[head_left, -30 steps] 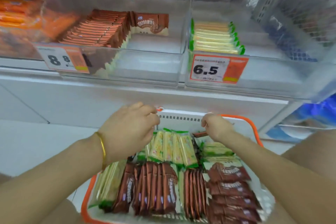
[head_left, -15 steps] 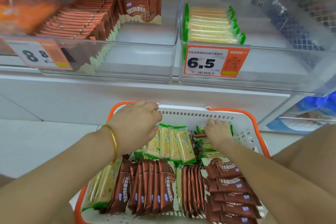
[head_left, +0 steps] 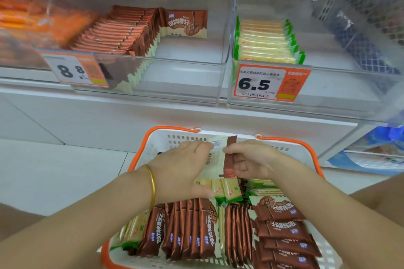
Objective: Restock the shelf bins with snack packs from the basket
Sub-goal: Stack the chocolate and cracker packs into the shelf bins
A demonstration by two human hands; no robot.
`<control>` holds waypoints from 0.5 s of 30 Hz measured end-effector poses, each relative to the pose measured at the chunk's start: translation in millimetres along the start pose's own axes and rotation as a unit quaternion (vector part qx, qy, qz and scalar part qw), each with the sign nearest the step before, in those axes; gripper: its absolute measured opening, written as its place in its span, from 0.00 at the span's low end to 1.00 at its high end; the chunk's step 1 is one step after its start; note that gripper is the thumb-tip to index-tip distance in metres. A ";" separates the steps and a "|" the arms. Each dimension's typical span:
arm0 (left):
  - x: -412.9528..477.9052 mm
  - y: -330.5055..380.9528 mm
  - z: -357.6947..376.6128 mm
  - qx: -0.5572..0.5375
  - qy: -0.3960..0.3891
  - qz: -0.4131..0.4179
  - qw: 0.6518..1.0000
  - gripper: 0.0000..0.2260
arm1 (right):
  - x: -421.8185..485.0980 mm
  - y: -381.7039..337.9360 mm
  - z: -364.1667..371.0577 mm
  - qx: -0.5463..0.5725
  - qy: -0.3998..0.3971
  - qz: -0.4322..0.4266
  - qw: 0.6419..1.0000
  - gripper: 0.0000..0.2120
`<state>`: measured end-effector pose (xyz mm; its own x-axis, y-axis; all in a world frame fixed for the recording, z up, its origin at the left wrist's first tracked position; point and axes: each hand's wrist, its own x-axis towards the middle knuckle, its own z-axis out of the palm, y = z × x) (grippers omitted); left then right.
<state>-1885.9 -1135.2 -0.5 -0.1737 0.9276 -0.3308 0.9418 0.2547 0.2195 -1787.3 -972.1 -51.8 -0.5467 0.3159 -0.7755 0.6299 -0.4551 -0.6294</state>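
Snack packs in brown-and-cream wrappers (head_left: 220,159) sit pinched between our two hands, a small upright bunch raised just above the far end of the white plastic basket with orange rim and handles (head_left: 166,131). Beyond the basket, up on the white shelf, we see the clear plastic bin with the "8.8" price tag (head_left: 179,76), its left half lined with the same brown packs (head_left: 122,32) and its right half bare; right of it stands the clear bin tagged "6.5" (head_left: 328,85), holding a short row of green-edged yellow cracker packs (head_left: 265,41). Nothing lies between the basket and those bins except the shelf's white front ledge. The bunch shows a cream back panel with a small barcode label and a dark brown edge. Inside the basket, below our hands, lie more green cracker packs (head_left: 227,189) and rows of brown packs (head_left: 192,229). Our left hand (head_left: 185,170), a gold bangle (head_left: 152,188) at its wrist, presses its fingers flat against the bunch's left face; our right hand (head_left: 251,159) curls around the brown edge, thumb and fingers closed on it.
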 end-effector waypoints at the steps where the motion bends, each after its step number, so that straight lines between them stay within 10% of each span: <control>1: -1.6 3.5 1.0 0.009 0.019 0.006 1.000 0.38 | -9.3 -2.6 9.2 0.048 -0.041 0.014 0.998 0.03; 4: -5.4 4.8 -7.5 0.051 0.138 -0.001 0.989 0.22 | -32.4 -11.6 29.1 0.096 -0.107 0.019 0.989 0.10; 7: -15.9 -11.1 -34.7 -0.100 0.212 -0.063 0.970 0.08 | -52.2 -20.1 37.0 -0.086 -0.020 -0.101 0.991 0.22; 12: -49.9 -35.8 -83.6 -0.410 0.233 -0.074 0.879 0.04 | -98.3 -53.0 42.0 -0.434 0.233 -0.519 0.698 0.08; 15: -53.6 -47.4 -111.6 -0.472 0.246 -0.035 0.846 0.07 | -119.9 -97.4 63.7 -0.483 0.169 -0.548 0.662 0.16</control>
<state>-1953.4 -1166.4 109.2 -0.5368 0.8437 -0.0017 0.3152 0.2024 0.9272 -1818.2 -1018.7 105.6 -0.9155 0.2581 0.3086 0.1054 0.8942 -0.4351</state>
